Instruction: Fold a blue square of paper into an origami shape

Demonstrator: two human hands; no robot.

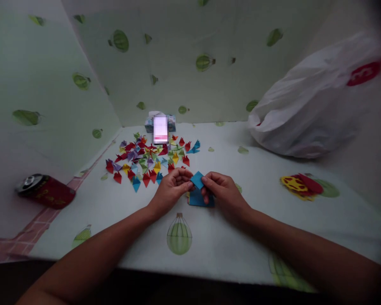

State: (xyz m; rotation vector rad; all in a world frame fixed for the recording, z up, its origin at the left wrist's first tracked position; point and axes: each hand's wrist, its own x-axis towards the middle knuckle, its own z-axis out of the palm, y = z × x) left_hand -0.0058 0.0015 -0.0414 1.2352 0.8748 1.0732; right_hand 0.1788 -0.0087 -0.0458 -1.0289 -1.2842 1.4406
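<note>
Pale table (228,245) under you, and your left hand (175,185) and right hand (222,191) pinch the blue square (197,179) over the stack (197,200); uneven pressure could skew its edges, a loose pinch drop it.

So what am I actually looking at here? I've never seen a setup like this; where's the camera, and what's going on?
There is no machine here, just a person's bare hands. The single picture comes from a camera worn on the head, looking forward and down. The left hand and right hand pinch a small blue paper piece between them, above more blue paper on the patterned tablecloth. Beyond lie many colourful folded papers, with a lit phone in front of a tissue box. A red can is at the left; red and yellow shapes and a white bag are at the right.
</note>
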